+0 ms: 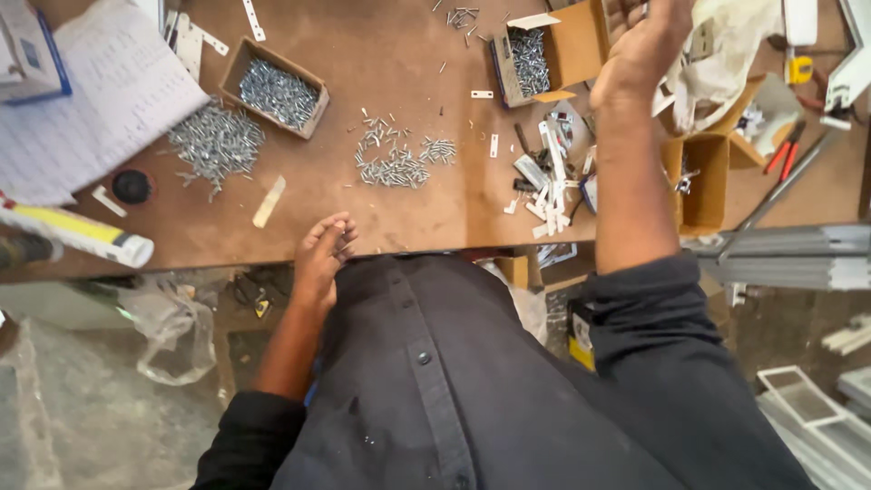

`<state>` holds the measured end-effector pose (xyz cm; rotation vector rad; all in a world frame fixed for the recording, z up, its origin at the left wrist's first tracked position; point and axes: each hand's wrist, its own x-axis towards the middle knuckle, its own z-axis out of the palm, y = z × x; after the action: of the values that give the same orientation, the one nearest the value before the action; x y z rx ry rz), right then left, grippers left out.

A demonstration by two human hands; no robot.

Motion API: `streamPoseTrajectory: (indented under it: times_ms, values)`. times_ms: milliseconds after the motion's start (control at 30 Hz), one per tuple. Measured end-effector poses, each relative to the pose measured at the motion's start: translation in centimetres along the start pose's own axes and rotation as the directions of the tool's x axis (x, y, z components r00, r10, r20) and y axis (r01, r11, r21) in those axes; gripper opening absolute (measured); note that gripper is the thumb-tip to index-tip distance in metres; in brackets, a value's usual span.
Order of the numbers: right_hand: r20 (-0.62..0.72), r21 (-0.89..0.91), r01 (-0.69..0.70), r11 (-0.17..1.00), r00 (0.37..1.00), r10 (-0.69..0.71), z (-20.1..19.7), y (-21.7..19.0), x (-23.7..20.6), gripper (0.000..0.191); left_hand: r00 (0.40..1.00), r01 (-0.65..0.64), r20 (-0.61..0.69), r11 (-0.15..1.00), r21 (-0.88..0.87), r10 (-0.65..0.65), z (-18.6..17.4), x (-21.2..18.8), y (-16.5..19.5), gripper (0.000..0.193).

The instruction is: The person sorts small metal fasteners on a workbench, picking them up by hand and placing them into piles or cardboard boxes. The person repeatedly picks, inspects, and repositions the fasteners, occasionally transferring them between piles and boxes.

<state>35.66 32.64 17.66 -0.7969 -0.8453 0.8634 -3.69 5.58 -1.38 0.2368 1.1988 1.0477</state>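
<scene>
Two hands at a screw-strewn surface [299,204], one low and one reaching far.

Left hand [322,254] rests at the near edge, fingers bunched, pinching nothing I can see. Right hand [640,45] stretches beside the open screw box [544,54]; its fingers are cut off, so I cannot tell its grip. Loose screws [395,163] beyond the left hand lie unsorted.

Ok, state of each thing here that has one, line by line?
Left hand: fingers curled, resting at the table edge; no visible grip on anything.
Right hand: reaching far across, contents not visible.
Left cardboard box: open, holding screws.
Middle cardboard box: open, flap out, holding screws.
Loose screw piles: scattered on wood.
</scene>
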Motion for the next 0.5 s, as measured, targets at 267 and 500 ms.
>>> streamPoseTrajectory:
  times_ms: [267, 500]
  values:
    - [-0.249, -0.637, -0.351, 0.686, 0.936, 0.247, -4.9, 6.9, -3.9, 0.043, 0.981, -0.079, -0.181, 0.996, -0.031, 0.072, -0.1, -5.0, -6.0, 0.027]
    - [0.196, -0.624, -0.033, 0.781, 0.961, 0.197, -6.4, 7.9, -14.3, 0.031, 0.947, -0.083, -0.316, 0.996, -0.036, 0.067, -1.4, -7.8, -10.0, 0.029]
